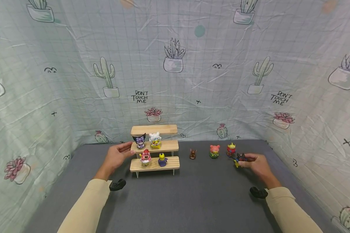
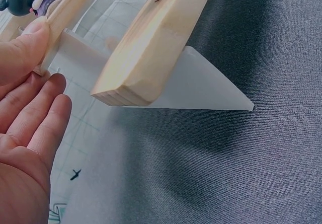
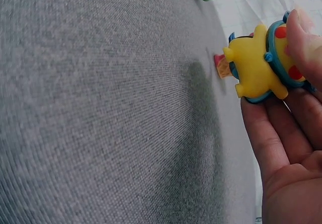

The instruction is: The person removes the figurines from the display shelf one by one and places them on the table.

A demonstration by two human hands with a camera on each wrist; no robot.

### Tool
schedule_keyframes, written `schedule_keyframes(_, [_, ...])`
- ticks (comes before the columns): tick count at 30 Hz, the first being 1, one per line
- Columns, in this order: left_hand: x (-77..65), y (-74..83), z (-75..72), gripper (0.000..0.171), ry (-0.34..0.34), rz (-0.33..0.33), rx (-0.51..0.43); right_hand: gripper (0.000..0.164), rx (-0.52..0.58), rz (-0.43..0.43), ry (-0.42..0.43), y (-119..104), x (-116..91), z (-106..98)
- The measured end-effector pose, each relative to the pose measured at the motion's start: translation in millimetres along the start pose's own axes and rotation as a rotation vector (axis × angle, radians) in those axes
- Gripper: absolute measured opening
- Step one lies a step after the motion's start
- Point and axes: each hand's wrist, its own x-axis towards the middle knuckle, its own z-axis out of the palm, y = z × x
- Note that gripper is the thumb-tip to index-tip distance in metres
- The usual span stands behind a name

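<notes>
My left hand (image 1: 118,156) pinches the left end of the middle step of a three-tier wooden display stand (image 1: 172,163). In the left wrist view, the thumb (image 2: 27,48) lies on the step and fingers curl beneath it. My right hand (image 1: 257,164) grips a small yellow figurine (image 3: 250,65) with red cheeks and a dark blue hood, tilted above the cloth. On the middle step stand a purple-and-black figurine (image 1: 140,141) and a white-hooded one (image 1: 155,141). The lowest step bears a pink figurine (image 1: 145,158) and a yellow-headed one in purple (image 1: 162,160).
Right of the stand, a brown figurine (image 1: 193,154), a pink-and-green one (image 1: 214,151) and a red one (image 1: 231,149) stand on the grey cloth (image 1: 209,200). A cactus-print curtain (image 1: 198,71) encloses the back and sides.
</notes>
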Motion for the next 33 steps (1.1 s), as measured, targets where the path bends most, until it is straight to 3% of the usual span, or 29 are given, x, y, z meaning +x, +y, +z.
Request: schedule_keyframes(33, [3.8,-0.7,-1.3,0.062,0.006,-0.038,0.013,0.048,0.035,0.026,-0.027,5.4,0.2,-1.2])
